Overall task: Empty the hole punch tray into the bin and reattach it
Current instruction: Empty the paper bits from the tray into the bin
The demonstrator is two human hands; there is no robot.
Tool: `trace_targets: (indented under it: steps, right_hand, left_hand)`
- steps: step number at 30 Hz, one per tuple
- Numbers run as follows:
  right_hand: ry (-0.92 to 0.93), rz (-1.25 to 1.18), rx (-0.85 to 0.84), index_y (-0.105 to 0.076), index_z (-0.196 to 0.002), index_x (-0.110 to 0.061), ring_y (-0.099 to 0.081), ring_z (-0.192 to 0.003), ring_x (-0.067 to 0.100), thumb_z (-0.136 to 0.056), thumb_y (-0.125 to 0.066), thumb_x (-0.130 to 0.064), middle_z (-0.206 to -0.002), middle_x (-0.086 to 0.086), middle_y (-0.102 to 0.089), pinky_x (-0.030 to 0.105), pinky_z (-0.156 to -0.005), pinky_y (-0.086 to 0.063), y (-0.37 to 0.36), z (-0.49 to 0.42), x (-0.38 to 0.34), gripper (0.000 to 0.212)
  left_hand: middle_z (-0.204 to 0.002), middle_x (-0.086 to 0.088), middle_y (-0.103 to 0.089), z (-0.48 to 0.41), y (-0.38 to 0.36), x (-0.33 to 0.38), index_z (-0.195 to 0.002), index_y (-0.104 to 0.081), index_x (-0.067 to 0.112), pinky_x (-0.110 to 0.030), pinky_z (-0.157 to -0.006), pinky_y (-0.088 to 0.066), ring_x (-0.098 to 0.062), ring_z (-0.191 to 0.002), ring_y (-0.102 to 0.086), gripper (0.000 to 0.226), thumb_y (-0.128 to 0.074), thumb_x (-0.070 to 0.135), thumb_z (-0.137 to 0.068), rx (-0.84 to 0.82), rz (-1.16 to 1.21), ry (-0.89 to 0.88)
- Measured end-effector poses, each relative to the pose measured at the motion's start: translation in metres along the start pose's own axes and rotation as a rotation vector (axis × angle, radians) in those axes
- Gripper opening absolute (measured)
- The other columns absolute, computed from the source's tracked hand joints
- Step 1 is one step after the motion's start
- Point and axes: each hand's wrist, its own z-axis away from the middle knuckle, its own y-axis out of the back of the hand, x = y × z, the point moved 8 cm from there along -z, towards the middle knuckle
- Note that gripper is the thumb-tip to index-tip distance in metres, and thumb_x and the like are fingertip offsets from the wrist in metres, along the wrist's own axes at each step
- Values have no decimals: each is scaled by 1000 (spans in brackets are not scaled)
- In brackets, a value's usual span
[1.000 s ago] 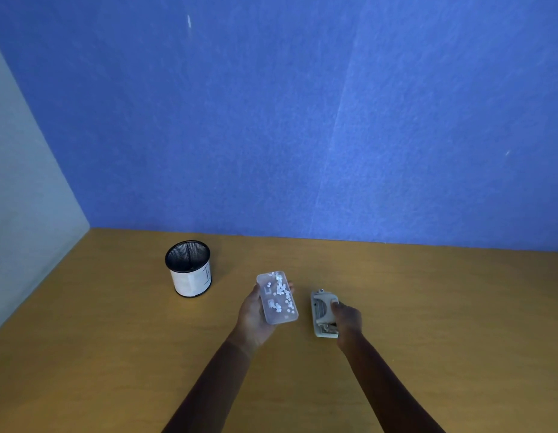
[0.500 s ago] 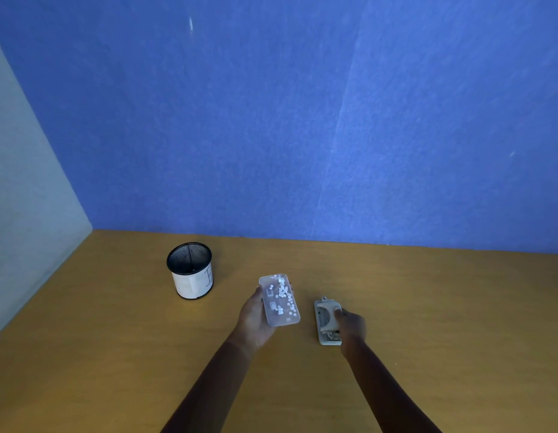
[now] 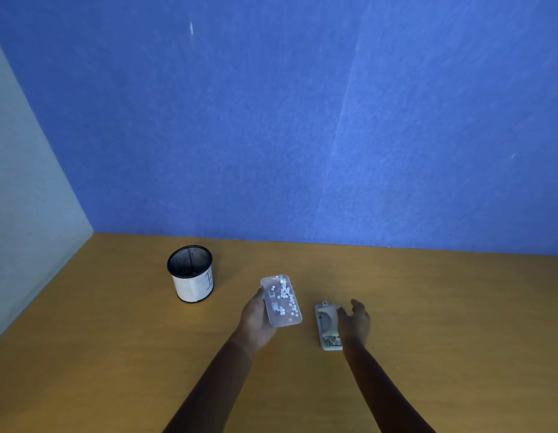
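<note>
My left hand [image 3: 255,320] holds a clear plastic tray [image 3: 281,300] flat, open side up, with several white paper dots inside. It sits above the desk, right of a small black mesh bin [image 3: 190,273] wrapped in white paper. The grey hole punch [image 3: 327,325] lies on the desk to the right of the tray. My right hand [image 3: 354,321] hovers at the punch's right side, fingers spread, and covers part of its edge.
A wooden desk [image 3: 427,307] runs back to a blue partition wall [image 3: 302,120], with a pale grey wall [image 3: 21,214] on the left. The bin stands near the back left corner.
My right hand has let go of the hole punch and opened beside it. The left hand keeps the tray in about the same place.
</note>
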Motion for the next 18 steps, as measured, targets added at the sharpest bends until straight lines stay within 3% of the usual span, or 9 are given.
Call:
trace_targets:
  steps: [2, 4, 5, 7, 9, 11, 16, 18]
  right_hand:
    - [114, -59, 25, -44, -132, 2, -48, -119, 37, -90, -49, -5, -134, 26, -45, 39, -95, -42, 1, 11, -19, 43]
    - [93, -198, -39, -53, -119, -1, -56, -102, 31, -92, -47, -7, -123, 24, -53, 36, -86, -45, -12, 21, -26, 28]
    - [3, -328, -121, -57, -106, -3, -58, -89, 27, -93, -46, -9, -113, 23, -58, 35, -78, -48, -23, 27, -24, 18]
    - [-258, -588, -385, -57, -85, -6, -57, -73, 22, -97, -40, -17, -93, 18, -59, 29, -64, -50, -53, 47, -24, 23]
    - [-443, -718, -607, -56, -84, -4, -57, -76, 22, -98, -37, -27, -88, 15, -59, 30, -60, -53, -72, 72, -28, 33]
    - [-503, -787, -717, -57, -87, -4, -57, -80, 23, -98, -35, -30, -88, 15, -59, 30, -65, -52, -77, 88, -36, 37]
    - [-572, -869, -796, -58, -88, -3, -56, -80, 23, -96, -36, -32, -87, 15, -59, 31, -70, -47, -84, 99, -44, 38]
    - [-604, -891, -825, -59, -91, -1, -57, -82, 25, -95, -37, -33, -89, 17, -60, 34, -71, -51, -87, 102, -44, 39]
  left_hand:
    - [-70, -3, -73, -1, 0, 1, -96, -58, 8, -25, -59, -56, -15, -61, -70, 38, -26, 28, -100, 4, -6, -10]
    - [-82, -5, -67, -1, -2, 4, -95, -58, 9, -31, -66, -52, -17, -70, -66, 35, -27, 27, -100, 27, -18, -24]
    - [-83, -6, -63, 0, -2, 5, -94, -58, 10, -31, -66, -51, -17, -69, -65, 33, -29, 26, -99, 45, -35, -33]
    - [-73, -3, -63, 0, -3, 7, -87, -57, 10, -25, -58, -53, -12, -55, -66, 29, -33, 23, -98, 67, -65, -48]
    - [-58, 1, -63, 0, -3, 8, -79, -55, 11, -22, -53, -51, -9, -46, -63, 27, -37, 20, -96, 97, -87, -58]
    - [-51, 3, -57, 3, -5, 11, -72, -50, 13, -20, -51, -47, -8, -42, -58, 26, -39, 16, -95, 108, -109, -80]
    - [-64, -1, -55, 4, 4, 19, -73, -51, 15, -18, -48, -47, -6, -47, -59, 25, -39, 17, -95, 160, -238, -177]
    - [-59, 2, -61, 5, 3, 20, -75, -53, 14, -17, -46, -48, -5, -48, -62, 18, -46, 22, -89, 139, -256, -211]
